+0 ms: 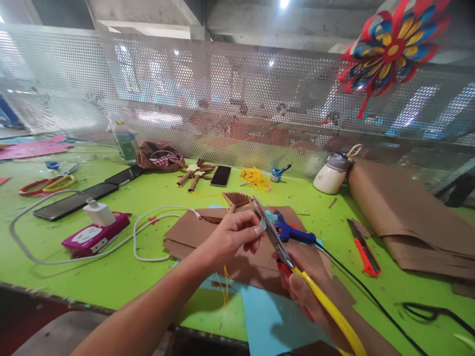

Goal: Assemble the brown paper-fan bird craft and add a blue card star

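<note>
My left hand (237, 230) pinches a small light blue piece of paper (263, 223) between thumb and fingers. Scissors (277, 241) with a yellow and a red handle are gripped in my right hand (309, 287), their blades tilted up beside that piece; whether they touch it I cannot tell. Just behind the blades lies a blue glue gun (297, 234) with a black cord. A pleated brown paper fan (236, 199) stands behind my left hand. Brown paper sheets (245, 269) and a larger light blue sheet (278, 321) are under my hands, with yellow strands (225, 287) hanging nearby.
A purple power strip (95, 236) with a white charger and cable sits left. Beyond are phones (220, 176), yellow string (255, 178) and a small blue jar (275, 175). At right lie an orange cutter (365, 252) and folded brown paper (411, 217). Perforated panel (237, 113) behind.
</note>
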Tool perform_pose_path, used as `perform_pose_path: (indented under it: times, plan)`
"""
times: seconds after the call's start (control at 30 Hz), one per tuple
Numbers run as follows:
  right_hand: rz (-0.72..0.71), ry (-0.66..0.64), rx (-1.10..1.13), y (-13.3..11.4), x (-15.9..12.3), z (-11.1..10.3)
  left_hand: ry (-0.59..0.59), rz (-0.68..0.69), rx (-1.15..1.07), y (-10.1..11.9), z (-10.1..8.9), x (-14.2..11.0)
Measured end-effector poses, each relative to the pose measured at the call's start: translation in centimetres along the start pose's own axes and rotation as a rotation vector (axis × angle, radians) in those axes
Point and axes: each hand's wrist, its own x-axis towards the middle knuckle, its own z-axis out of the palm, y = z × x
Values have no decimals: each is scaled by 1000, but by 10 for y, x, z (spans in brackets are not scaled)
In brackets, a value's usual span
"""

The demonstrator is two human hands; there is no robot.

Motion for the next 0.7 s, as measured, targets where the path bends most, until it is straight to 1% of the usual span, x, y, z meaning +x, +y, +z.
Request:
perform_pose_path:
  times: [0.07,0.17,0.43,0.53,0.7]
  plan:
    - [3,-2,0,1,0,2,3,1,2,0,1,0]
    - [54,-6,6,0,0,3,14,3,6,1,2,0]
    - [126,9,55,-5,-1,7,31,1,-30,0,4,1]
    - [182,-10,85,-4,-1,7,35,0,-26,-1,4,1]
    - [184,-33,116,-2,-2,7,24,-7,-17,-2,2,1]
